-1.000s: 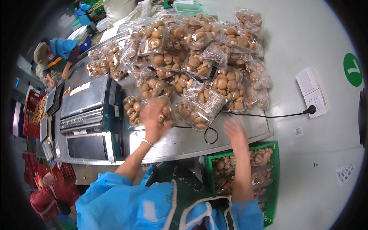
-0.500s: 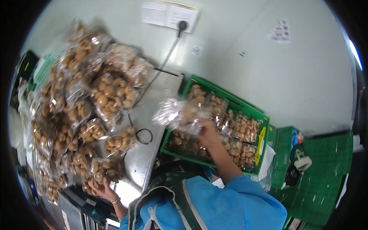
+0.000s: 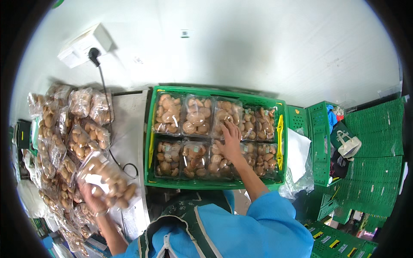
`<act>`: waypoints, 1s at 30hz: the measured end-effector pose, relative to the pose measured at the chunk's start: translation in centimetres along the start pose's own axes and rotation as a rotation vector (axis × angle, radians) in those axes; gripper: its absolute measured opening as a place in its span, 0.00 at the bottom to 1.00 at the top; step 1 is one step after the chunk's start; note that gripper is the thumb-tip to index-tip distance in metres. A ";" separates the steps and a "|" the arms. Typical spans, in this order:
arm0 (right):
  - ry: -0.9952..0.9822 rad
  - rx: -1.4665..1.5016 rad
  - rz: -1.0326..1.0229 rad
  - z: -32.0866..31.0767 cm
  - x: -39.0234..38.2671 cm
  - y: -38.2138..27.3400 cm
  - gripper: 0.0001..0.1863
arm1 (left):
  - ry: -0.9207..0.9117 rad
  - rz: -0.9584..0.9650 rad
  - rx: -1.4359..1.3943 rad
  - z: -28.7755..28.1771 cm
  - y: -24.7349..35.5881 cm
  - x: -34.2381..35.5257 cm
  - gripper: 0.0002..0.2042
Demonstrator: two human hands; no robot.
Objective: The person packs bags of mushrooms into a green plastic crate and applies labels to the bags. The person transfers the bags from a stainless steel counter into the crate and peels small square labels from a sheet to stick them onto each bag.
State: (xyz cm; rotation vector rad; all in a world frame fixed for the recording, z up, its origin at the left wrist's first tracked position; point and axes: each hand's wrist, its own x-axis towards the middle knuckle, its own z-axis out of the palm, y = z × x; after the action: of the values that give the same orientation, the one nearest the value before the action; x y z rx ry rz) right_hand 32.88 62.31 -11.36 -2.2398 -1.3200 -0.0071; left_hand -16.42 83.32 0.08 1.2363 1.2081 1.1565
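Note:
My left hand point(image 3: 92, 200) is closed round a clear plastic bag of brown mushrooms point(image 3: 112, 182), held tilted and slightly blurred over the metal table point(image 3: 129, 124). Inside the green crate point(image 3: 215, 184), several similar packs of mushrooms stand in two rows. My right hand point(image 3: 232, 142) reaches over the crate's middle, its fingers spread and resting on a mushroom pack point(image 3: 226, 112) in the far row. Part of a pack in the near row lies hidden under that hand and wrist.
A heap of bagged mushrooms point(image 3: 53, 150) covers the table's left side. A black cable point(image 3: 104, 90) drops from a wall socket point(image 3: 86, 45) across the table. To the right are white sheeting point(image 3: 297, 150) and stacked green crates point(image 3: 374, 155), with a cloth bag point(image 3: 348, 146) among them.
My view has swung toward the crate. My left hand has lifted a mushroom bag off the heap's near edge. The bag in my right hand is let go, and that hand lies on the crated packs.

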 end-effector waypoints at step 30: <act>-0.144 -0.004 0.521 -2.0 1.1 20.6 0.36 | -0.597 0.688 0.609 28.3 -9.7 -7.7 0.28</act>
State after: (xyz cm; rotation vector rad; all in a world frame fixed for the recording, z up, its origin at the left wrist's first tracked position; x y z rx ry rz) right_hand 50.70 54.54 -18.43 -2.5598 -0.7645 0.3439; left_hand 11.25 74.39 -10.30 2.3832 0.6875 0.7669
